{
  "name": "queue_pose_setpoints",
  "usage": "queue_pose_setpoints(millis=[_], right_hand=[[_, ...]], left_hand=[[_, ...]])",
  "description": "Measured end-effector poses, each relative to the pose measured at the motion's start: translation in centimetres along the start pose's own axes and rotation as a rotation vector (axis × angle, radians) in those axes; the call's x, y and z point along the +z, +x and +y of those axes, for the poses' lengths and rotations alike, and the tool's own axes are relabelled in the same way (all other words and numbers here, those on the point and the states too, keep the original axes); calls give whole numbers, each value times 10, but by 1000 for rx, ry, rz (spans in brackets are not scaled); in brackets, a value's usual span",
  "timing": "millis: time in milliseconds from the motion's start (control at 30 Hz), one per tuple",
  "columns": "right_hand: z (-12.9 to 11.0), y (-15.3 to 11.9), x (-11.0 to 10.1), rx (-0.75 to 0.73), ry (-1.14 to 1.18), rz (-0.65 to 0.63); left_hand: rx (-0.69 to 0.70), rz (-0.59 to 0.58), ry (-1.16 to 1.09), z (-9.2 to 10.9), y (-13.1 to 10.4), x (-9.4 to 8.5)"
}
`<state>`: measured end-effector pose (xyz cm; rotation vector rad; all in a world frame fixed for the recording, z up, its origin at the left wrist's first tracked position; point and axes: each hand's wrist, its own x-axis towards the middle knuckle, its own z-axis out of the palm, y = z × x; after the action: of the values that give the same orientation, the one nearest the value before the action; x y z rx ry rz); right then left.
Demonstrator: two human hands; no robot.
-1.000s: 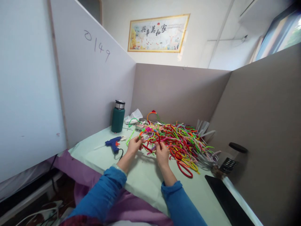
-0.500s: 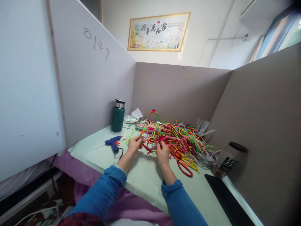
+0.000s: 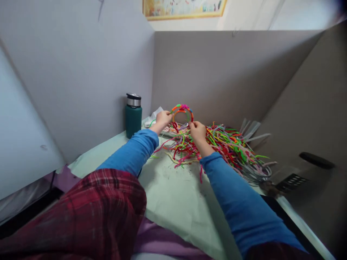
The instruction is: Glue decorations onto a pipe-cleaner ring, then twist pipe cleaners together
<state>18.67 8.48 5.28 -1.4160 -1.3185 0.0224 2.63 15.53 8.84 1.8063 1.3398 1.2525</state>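
Observation:
An arched pipe-cleaner headband, wound in orange, red and green with a pink flower at its top, is held upright above the back of the table. My left hand has its fingers closed on the left end of the arch. The right end is pinched between the thumb and fingers of my right hand. Through the arch a second orange and green loop shows behind it. Below and right of my hands spreads a heap of coloured pipe cleaners.
A green bottle stands at the left by the partition. A tray with small pieces and white paper lie behind my left hand. Clear strips lean at the right, near a black-lidded container. Grey partitions surround the table.
Both hands have lifted the headband and moved it forward, away from me. My view has tilted down and closer, and my left sleeve now covers the blue glue gun.

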Motion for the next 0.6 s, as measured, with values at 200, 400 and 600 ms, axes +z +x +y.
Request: queue_pose_setpoints(millis=[200,400,600], right_hand=[[9,34,20,42,-76,20],[15,57,42,11,-154,-23],[22,88,74,-4,-239,-146]], left_hand=[[52,-47,206,-7,39,2],[103,93,381,-11,65,4],[6,162,353,-35,104,12]])
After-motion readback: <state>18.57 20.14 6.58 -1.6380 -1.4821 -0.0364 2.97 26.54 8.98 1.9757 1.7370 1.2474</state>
